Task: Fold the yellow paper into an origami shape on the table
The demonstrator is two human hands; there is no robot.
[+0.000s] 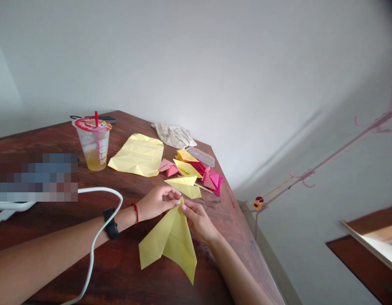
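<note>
While a dark wooden table (120, 271) spreads beneath both forearms, a folded sheet of yellow origami paper (170, 241) lies with its long axis running from a far tip back toward the person. The left hand (156, 203) and right hand (199, 222) pinch that tip narrowly from either side, the right hand nearer the paper's body.

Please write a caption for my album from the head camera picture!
Left hand and right hand pinch folded yellow paper on a wooden table.
</note>
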